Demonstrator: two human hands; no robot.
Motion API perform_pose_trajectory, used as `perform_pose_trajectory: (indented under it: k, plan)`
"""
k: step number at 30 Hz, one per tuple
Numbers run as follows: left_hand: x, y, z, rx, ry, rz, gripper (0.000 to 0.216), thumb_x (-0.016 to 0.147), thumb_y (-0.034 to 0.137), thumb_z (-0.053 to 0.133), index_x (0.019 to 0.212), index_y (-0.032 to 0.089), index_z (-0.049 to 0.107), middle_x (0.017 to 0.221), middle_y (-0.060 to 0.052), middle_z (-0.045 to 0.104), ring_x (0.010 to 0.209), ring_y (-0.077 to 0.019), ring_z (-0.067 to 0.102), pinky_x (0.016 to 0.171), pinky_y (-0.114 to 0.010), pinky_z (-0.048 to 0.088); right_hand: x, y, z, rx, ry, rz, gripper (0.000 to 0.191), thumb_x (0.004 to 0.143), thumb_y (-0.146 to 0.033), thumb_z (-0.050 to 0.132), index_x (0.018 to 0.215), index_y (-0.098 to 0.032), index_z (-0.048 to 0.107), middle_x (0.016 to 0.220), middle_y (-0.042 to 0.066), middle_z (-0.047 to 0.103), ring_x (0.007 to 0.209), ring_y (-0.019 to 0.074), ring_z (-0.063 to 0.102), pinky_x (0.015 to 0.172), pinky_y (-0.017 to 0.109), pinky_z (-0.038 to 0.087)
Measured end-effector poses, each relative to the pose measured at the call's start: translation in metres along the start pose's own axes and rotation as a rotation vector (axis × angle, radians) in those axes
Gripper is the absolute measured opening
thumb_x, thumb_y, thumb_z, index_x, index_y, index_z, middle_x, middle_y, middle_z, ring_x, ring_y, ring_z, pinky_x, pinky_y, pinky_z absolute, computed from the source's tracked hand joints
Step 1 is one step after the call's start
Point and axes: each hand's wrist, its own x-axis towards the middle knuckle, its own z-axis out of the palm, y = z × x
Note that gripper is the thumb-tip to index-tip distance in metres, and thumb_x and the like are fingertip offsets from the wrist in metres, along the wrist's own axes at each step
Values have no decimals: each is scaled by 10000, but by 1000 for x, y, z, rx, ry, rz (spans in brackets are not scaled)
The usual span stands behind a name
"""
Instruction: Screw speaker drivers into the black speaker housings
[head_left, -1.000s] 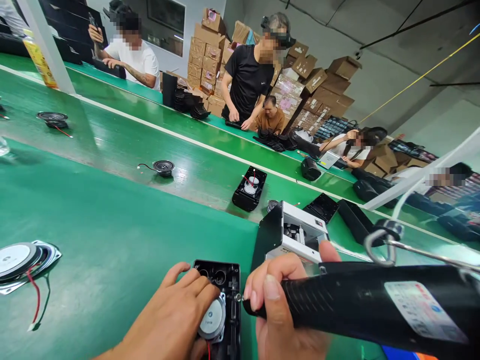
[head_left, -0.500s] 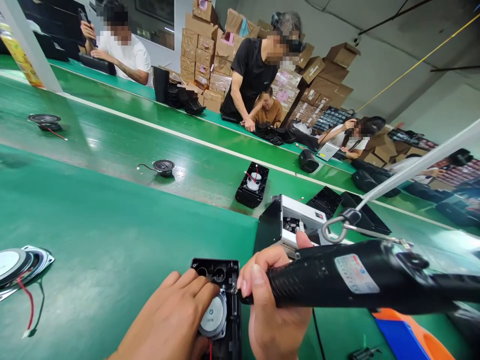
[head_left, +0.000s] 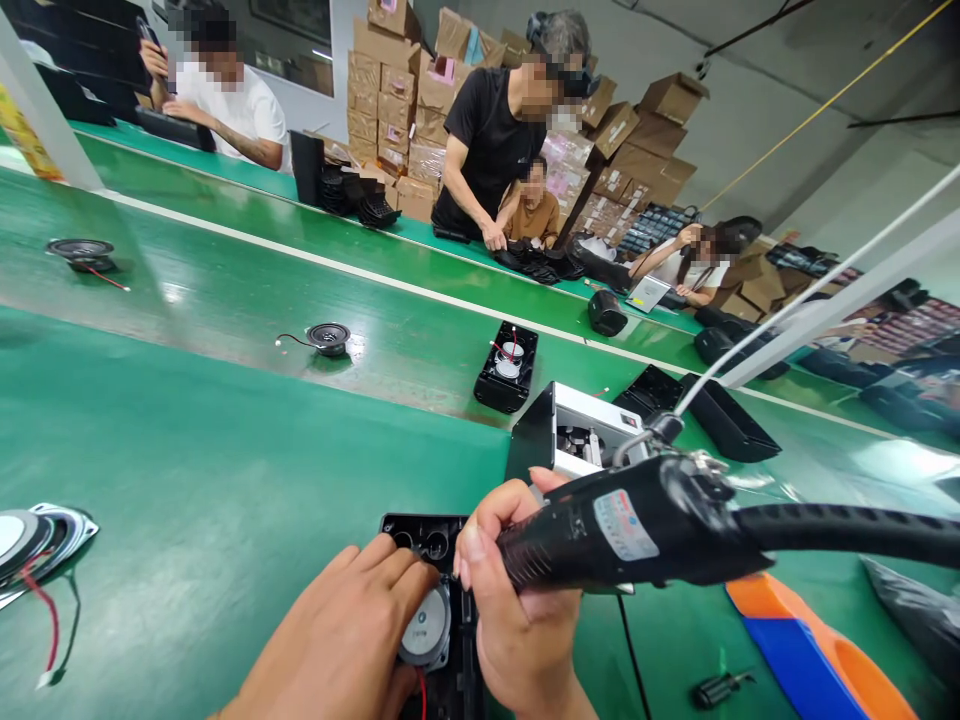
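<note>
My right hand (head_left: 517, 600) is wrapped round a black electric screwdriver (head_left: 581, 530) with a white label and a thick cable at its rear. The driver slants down to the left; its tip is hidden behind my fingers, at the upper right of the speaker. Below it lies a black speaker housing (head_left: 471, 665) on the green bench. Inside sits a round speaker (head_left: 425, 630) with a silver-grey back and a red wire. My left hand (head_left: 337, 625) grips the housing from the left, its fingers bent over the rim and against the speaker. Its thumb is mostly hidden.
A silver-and-black screw feeder (head_left: 592, 415) stands beyond my right hand. Loose speakers (head_left: 30, 545) lie at left; another speaker (head_left: 328, 338) and a fitted housing (head_left: 508, 365) are on the line. An orange-and-blue holder (head_left: 817, 640) lies at right. Co-workers (head_left: 491, 150) work across the line.
My right hand has shifted left with the electric screwdriver, which now slants more steeply over the housing. My left hand stays on the housing. The view has shifted slightly.
</note>
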Motion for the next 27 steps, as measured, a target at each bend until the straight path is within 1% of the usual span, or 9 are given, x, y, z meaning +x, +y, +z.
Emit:
perform_pose_trajectory:
  k: [4,7,9,12,13,15,21,24,27]
  plan:
    - [3,4,-2,45,-30,-23,537,871,111,724,1380,268,788,1475,-112,786,1441,-393,672,1261,-630,530,-2,2,-2,7,-30,30,422,1045,-237,760,1378,-337,520,952,-28,634,656,172,595,562,306,539]
    - [3,7,-5,65,-47,-27,579,855,81,724,1398,272,780,1512,-112,764,1489,-379,646,1302,-613,501,0,-2,1,40,-27,15,407,1017,-201,771,1335,-309,541,936,-30,623,677,160,582,577,281,524]
    - [3,8,-6,80,-47,-21,585,856,62,714,1402,262,778,1511,-116,763,1483,-370,649,1310,-599,495,3,-4,2,50,-39,13,344,1021,-188,762,1290,-295,576,918,-32,619,678,152,571,590,270,520]
    - [3,9,-5,94,-37,-22,516,853,60,715,1328,241,796,1444,-125,788,1433,-378,677,1283,-603,519,5,-5,2,54,-64,26,152,1032,-192,751,1111,-269,646,910,-22,611,690,142,574,625,270,541]
    - [4,8,-5,97,-30,-25,508,842,55,715,1308,240,799,1433,-125,792,1423,-385,683,1273,-612,527,6,-5,2,59,-73,35,119,1032,-189,747,1049,-263,655,910,-23,605,689,135,573,638,268,548]
    - [4,7,-4,104,-11,-24,506,825,59,724,1292,239,800,1427,-128,795,1418,-395,686,1267,-625,530,7,-5,2,76,-85,58,130,1020,-172,750,983,-257,657,909,-32,595,677,116,563,641,252,546]
    - [4,4,2,115,26,12,548,811,71,701,1322,240,804,1452,-123,798,1435,-386,685,1291,-580,535,13,-11,7,123,-75,83,193,967,-138,747,1024,-261,609,893,-60,600,624,93,529,585,231,514]
    - [4,5,2,136,31,13,567,811,85,702,1348,240,797,1483,-124,786,1462,-397,669,1301,-575,531,16,-15,9,118,-62,68,237,940,-126,753,1044,-277,602,870,-76,603,623,101,519,575,235,510]
    - [6,8,-1,145,17,7,536,828,88,695,1332,237,800,1490,-121,781,1482,-400,655,1319,-574,515,19,-18,9,106,-68,60,262,926,-135,761,1073,-282,602,809,-88,590,609,120,527,567,254,532]
